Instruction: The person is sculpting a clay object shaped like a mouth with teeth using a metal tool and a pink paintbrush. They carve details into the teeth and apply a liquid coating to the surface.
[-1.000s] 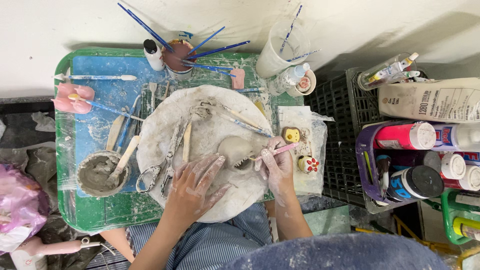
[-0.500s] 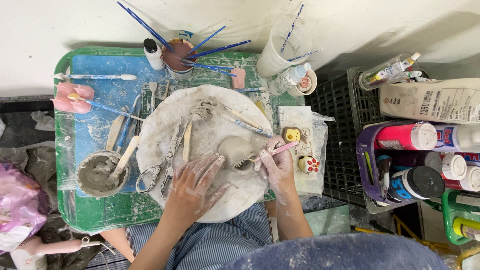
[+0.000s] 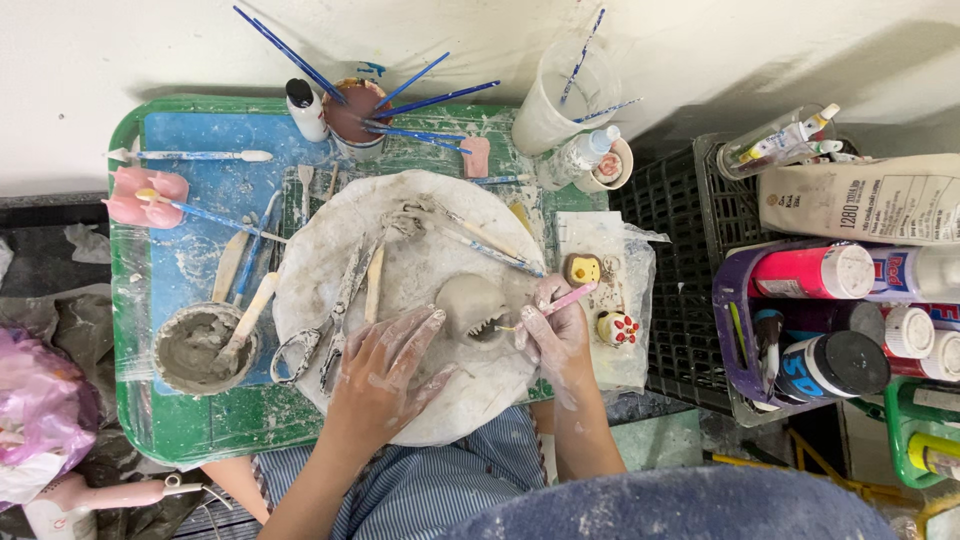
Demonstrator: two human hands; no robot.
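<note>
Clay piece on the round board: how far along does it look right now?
The clay piece is already a rounded, smooth-looking lump on the round board. In hand: the right hand holds a pink-handled tool at its right side, where small notches show; the left hand lies flat on the board beside it. Left: it is bare grey, unlike the two painted figures nearby.

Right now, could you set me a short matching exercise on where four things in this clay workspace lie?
Things:
1. pink tool
2. scissors
3. clay bowl
4. blue brushes

Places:
A. standing in a cup at the tray's far edge
B. on the tray, left of the round board
C. held in the right hand
D. lying on the round board, beside the left hand

Pairs: 1-C, 2-D, 3-B, 4-A
</note>
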